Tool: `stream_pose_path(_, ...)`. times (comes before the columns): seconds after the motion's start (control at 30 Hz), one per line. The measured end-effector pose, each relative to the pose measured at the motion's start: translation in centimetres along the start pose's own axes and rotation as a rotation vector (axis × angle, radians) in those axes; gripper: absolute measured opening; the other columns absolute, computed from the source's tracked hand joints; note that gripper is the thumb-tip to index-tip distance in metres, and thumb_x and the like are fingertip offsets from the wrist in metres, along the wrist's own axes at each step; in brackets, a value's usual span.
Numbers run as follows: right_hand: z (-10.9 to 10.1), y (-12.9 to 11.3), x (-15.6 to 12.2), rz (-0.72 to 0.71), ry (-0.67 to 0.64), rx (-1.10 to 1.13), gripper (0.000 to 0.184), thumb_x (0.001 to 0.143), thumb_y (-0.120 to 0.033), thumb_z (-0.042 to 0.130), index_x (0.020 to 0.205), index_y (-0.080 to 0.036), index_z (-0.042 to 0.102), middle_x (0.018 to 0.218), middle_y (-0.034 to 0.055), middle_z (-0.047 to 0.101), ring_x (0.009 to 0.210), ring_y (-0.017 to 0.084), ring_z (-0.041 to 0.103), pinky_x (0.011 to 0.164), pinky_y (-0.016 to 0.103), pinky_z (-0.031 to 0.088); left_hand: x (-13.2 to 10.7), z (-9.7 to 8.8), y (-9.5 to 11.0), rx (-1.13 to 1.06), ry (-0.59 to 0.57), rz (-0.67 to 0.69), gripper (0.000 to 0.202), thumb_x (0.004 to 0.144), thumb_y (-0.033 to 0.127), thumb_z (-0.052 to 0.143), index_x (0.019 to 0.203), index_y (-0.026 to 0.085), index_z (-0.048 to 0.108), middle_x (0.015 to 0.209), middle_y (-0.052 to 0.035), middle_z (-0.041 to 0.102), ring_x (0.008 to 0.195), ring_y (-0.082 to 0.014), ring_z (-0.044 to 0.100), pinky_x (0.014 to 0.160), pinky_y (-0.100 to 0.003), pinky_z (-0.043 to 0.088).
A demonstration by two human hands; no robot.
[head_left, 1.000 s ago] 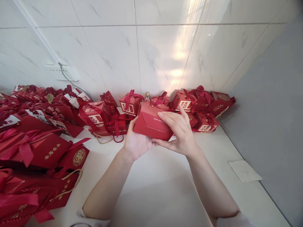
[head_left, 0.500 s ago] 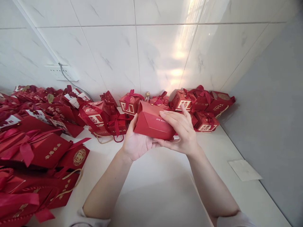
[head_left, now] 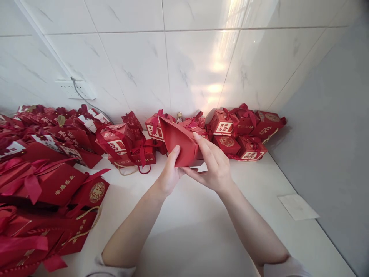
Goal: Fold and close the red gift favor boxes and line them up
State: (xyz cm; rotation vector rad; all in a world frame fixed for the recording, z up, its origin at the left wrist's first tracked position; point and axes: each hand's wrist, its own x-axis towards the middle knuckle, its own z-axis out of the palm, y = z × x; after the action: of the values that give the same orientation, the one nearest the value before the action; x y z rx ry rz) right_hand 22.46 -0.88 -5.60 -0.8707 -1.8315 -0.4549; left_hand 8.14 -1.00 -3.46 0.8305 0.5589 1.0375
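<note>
Between both hands, above the white table (head_left: 173,223), is a red paper gift box (head_left: 181,144), tilted with a plain red side facing me. My left hand (head_left: 170,173) grips its near left side, thumb lying on the red face and the other fingers hidden beneath. On the right end, my right hand (head_left: 213,163) holds it with the fingers on top and the thumb under the lower edge. Just behind it stands a small red box with a pink ribbon (head_left: 155,127), partly covered by the held box.
A large pile of red gift boxes (head_left: 63,182) with ribbons and cord handles fills the left. More boxes (head_left: 225,125) stand stacked along the tiled wall (head_left: 129,57). A white paper square (head_left: 298,207) lies at the right, by a grey panel (head_left: 331,115). A cable runs from the socket (head_left: 76,89).
The box has turned in my hands, so its printed side no longer shows and a plain face does. My left hand has shifted right, its thumb now on that face.
</note>
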Motion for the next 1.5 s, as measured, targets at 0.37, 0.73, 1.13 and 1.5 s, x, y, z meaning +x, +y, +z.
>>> stream_pose_path(0.37, -0.1, 0.9, 0.1, -0.161, -0.051, -0.167, 0.057, 0.095, -0.026, 0.058, 0.147, -0.028, 0.035, 0.137, 0.0016, 0.056, 0.128, 0.020, 0.052, 0.120, 0.044, 0.025, 0.7, -1.3, 0.7, 0.233, 0.071, 0.135, 0.052, 0.091, 0.055, 0.049, 0.135, 0.029, 0.052, 0.132, -0.0062, 0.060, 0.119, -0.0272, 0.057, 0.094, -0.042, 0.051)
stream_pose_path(0.73, 0.7, 1.0, 0.0, -0.041, -0.116, -0.227, 0.055, 0.094, -0.021, 0.054, 0.146, -0.029, 0.037, 0.144, 0.0066, 0.049, 0.131, 0.026, 0.048, 0.118, 0.060, -0.001, 1.7, -2.8, 1.9, 0.205, 0.245, 0.125, 0.048, 0.089, 0.046, 0.049, 0.132, 0.025, 0.053, 0.122, -0.0053, 0.067, 0.106, -0.0247, 0.065, 0.082, -0.038, 0.059)
stream_pose_path(1.13, -1.0, 2.1, 0.5, -0.008, -0.187, -0.009, 0.056, 0.090, -0.029, 0.062, 0.141, -0.023, 0.038, 0.136, 0.0105, 0.055, 0.131, 0.027, 0.047, 0.117, 0.052, 0.025, 1.6, -5.3, 4.9, 0.130, 0.168, -0.191, 0.055, 0.086, 0.048, 0.051, 0.134, 0.019, 0.052, 0.092, -0.0104, 0.075, 0.072, -0.0283, 0.074, 0.050, -0.032, 0.061)
stream_pose_path(1.5, -0.9, 2.4, 0.4, 0.081, -0.213, 0.051, 0.065, 0.085, -0.041, 0.069, 0.142, -0.029, 0.038, 0.146, 0.0125, 0.042, 0.137, 0.033, 0.038, 0.114, 0.058, 0.027, 1.7, -5.0, 4.5, 0.151, 0.160, -0.135, 0.054, 0.087, 0.046, 0.050, 0.133, 0.018, 0.052, 0.095, -0.0104, 0.075, 0.078, -0.0275, 0.074, 0.053, -0.032, 0.061)
